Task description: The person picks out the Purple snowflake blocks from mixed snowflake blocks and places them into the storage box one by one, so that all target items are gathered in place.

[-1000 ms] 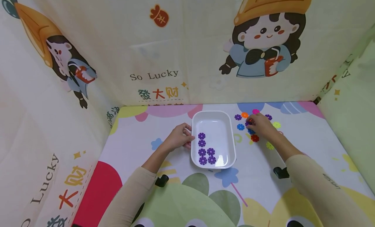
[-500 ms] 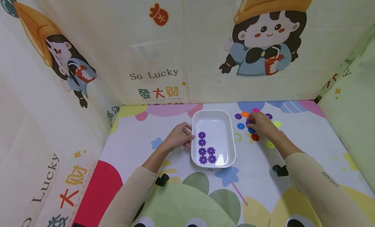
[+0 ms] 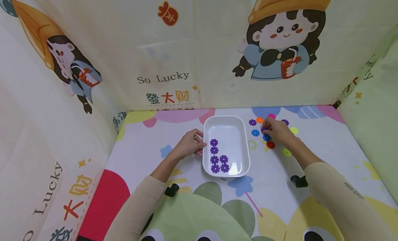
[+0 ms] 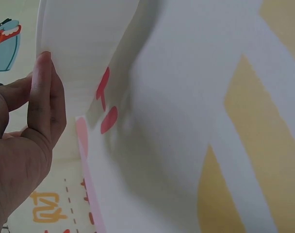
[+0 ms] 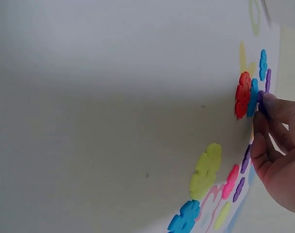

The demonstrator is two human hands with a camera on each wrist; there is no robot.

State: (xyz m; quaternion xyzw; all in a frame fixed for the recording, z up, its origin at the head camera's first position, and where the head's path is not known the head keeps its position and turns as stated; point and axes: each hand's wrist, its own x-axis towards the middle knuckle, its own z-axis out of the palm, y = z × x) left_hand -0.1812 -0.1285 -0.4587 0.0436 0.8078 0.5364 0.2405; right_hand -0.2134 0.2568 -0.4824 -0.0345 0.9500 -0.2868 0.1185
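A white plastic tray [image 3: 231, 137] stands on the table, with several purple snowflake discs [image 3: 214, 160] laid flat in its left part. My left hand [image 3: 190, 143] holds the tray by its left edge, thumb at the rim and fingers along the outer wall. Right of the tray, my right hand [image 3: 277, 130] pinches a purple snowflake disc [image 3: 263, 129] between thumb and fingers, low over the table. Close by the fingertips lie a blue disc [image 3: 266, 137] and a red disc [image 5: 243, 94]. The right hand hides part of the loose discs.
Around the right hand lie more loose discs, among them an orange disc [image 3: 259, 120], a light blue disc [image 3: 255, 133] and a yellow-green disc [image 3: 287, 152]. A printed cloth [image 3: 217, 61] rises behind the table's far edge.
The right fingertips have shifted very slightly, and more of the purple disc shows between them. The left hand stays at the tray, and the discs in it lie as before.
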